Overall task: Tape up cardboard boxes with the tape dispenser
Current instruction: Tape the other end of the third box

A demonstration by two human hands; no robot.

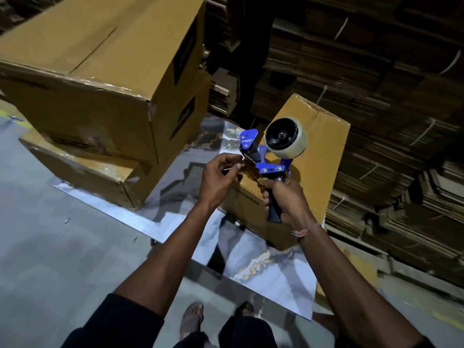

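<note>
Right hand point(288, 197) wrapped round black handle of tape dispenser point(271, 156), centre of frame, held in the air. Left hand point(221, 177) pinches the loose tape end point(239, 165) at the blue nose, fingertips together. I judge the dispenser light and rigid; handle is the sound hold. Tape end thin, sticky, limp, so take it by the edge. Small cardboard box point(324, 156) sits just behind; stacked boxes point(100, 96) upper left
</note>
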